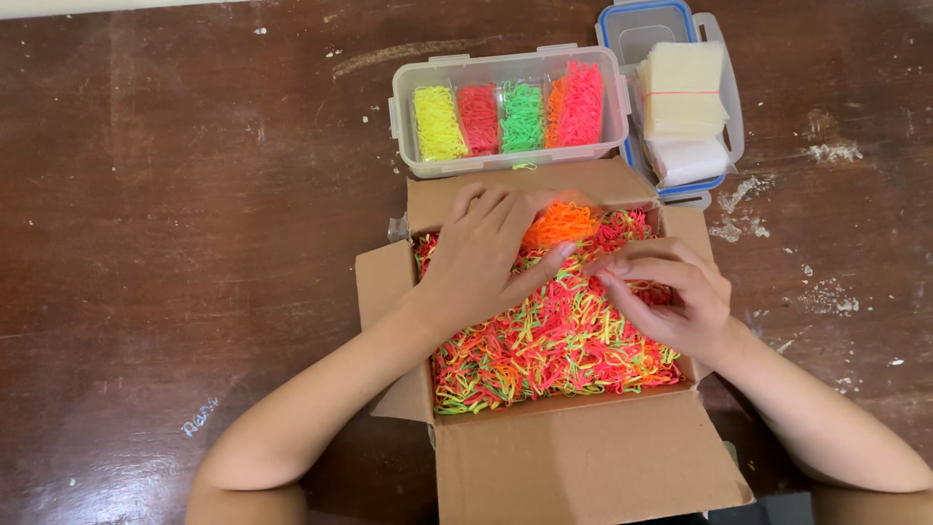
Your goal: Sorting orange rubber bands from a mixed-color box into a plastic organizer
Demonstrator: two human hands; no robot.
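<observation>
Cardboard box (544, 457) on the brown table (175, 243), full of mixed neon bands (554, 340); my left hand (486, 255) cups an orange bunch (561, 224) at the far edge; right hand (671, 292) pinches bands w/ fingertips, beside it; clear tub (505, 117) w/ sorted colours behind the box; lid (680, 107) w/ small bags at right.

Beyond the box I see a clear tub (403, 117) with bands sorted by colour: yellow (437, 123), red (478, 119), green (522, 118), orange-pink (579, 104). Right of it, a blue-rimmed lid (613, 21) carries a banded stack of small clear bags (683, 89). The brown table (175, 243) is scuffed, with white flecks (831, 151) at right.
</observation>
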